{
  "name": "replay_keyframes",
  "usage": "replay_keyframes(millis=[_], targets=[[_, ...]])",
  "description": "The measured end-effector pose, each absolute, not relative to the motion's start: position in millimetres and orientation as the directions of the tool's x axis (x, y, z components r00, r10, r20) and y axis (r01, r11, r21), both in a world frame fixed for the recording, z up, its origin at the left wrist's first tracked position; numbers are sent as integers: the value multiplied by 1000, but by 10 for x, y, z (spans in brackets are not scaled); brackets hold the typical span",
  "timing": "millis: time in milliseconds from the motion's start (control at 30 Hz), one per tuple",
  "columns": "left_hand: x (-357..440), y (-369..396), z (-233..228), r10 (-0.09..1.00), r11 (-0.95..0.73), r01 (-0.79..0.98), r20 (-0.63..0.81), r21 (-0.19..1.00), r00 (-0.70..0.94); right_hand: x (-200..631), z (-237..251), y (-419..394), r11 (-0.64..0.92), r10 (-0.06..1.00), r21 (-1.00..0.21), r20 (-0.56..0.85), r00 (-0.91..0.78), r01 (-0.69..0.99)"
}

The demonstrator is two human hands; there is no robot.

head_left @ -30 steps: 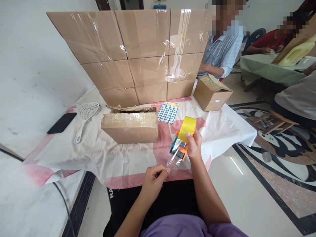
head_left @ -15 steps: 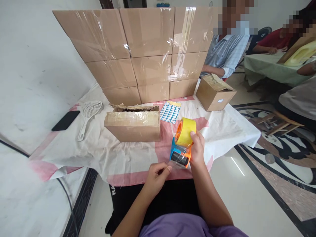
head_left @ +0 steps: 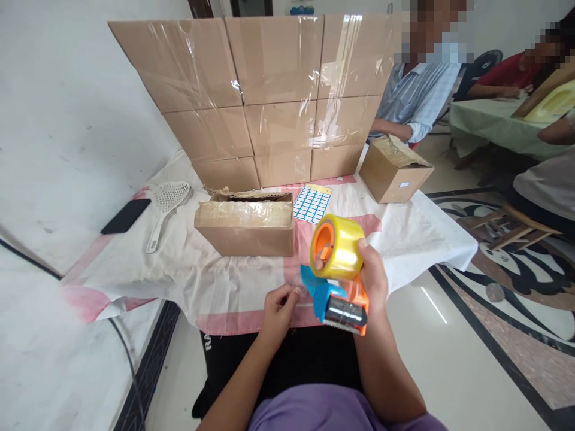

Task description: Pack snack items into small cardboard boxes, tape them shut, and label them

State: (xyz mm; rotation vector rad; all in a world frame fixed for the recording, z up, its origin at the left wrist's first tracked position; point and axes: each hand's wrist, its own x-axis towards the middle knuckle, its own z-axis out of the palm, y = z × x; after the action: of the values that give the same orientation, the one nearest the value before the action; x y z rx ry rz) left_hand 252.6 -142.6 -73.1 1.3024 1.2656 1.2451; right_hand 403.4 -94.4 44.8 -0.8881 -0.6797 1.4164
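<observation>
My right hand point(head_left: 374, 272) is wrapped round a tape dispenser point(head_left: 344, 305) with an orange and blue frame, a black roller and a toothed edge. On it sits a yellow roll of tape point(head_left: 342, 246). Over the table's front edge, to the left of the dispenser, my left hand point(head_left: 279, 308) is closed in a pinch. A faint piece of clear tape shows at its fingertips, hard to make out. Beyond my left hand stands a cardboard box point(head_left: 245, 230) with a ragged, partly open top. A sheet of blue-bordered labels point(head_left: 313, 202) lies to the right of that box.
A tall panel of taped cardboard boxes point(head_left: 281, 129) rises at the back. Another box point(head_left: 390, 173) with a small label stands at the right. A white slotted scoop point(head_left: 168, 200) and a black phone point(head_left: 126, 216) lie at the left. Co-workers sit behind and to the right.
The dispenser has turned and come nearer, moving down and slightly right, apart from my left hand. The clear film that ran between them is no longer stretched. My left hand has shifted slightly left and up.
</observation>
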Motion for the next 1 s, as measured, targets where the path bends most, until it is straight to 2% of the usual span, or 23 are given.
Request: replay_keyframes(millis=[67, 133, 233, 367, 467, 600, 733, 833, 867, 900, 967, 1000], targets=[[2471, -1444, -702, 996, -70, 83, 74, 994, -52, 4117, 422, -870, 59, 982, -845, -47, 183, -531], [2442, -1479, -663, 995, -78, 79, 82, 994, -56, 4245, 375, -691, 208, 955, -864, 78, 285, -459], [2432, -1519, -615, 994, -92, 62, 95, 994, -58, 4475, 309, -246, 322, 934, -907, 256, 250, -272], [2415, -1515, -602, 991, -115, 17, 116, 993, -64, 4706, 197, 498, 313, 949, -946, 307, 74, -83], [2391, -1493, -628, 989, -130, -26, 127, 991, -79, 4782, 67, 978, 224, 975, -974, 223, 25, -43], [2365, -1477, -659, 984, -152, -67, 145, 986, -109, 4859, -35, 1341, 174, 972, -984, 177, 153, 28], [2332, -1470, -674, 978, -175, -81, 164, 981, -130, 4860, 16, 1272, 165, 925, -978, 199, 325, 129], [2297, -1455, -691, 975, -189, -80, 178, 979, -130, 4638, 114, 840, 279, 828, -922, 373, 418, 270], [2287, -1450, -695, 975, -193, -79, 182, 978, -129, 4517, 157, 633, 389, 786, -840, 516, 340, 377], [2277, -1447, -698, 974, -197, -77, 187, 977, -126, 4382, 205, 408, 510, 770, -748, 618, 163, 425], [2263, -1452, -691, 973, -207, -73, 198, 976, -121, 4103, 308, -43, 687, 726, -664, 613, -312, 295], [2258, -1459, -682, 972, -213, -70, 204, 975, -118, 3977, 358, -247, 711, 680, -668, 576, -452, 218]])
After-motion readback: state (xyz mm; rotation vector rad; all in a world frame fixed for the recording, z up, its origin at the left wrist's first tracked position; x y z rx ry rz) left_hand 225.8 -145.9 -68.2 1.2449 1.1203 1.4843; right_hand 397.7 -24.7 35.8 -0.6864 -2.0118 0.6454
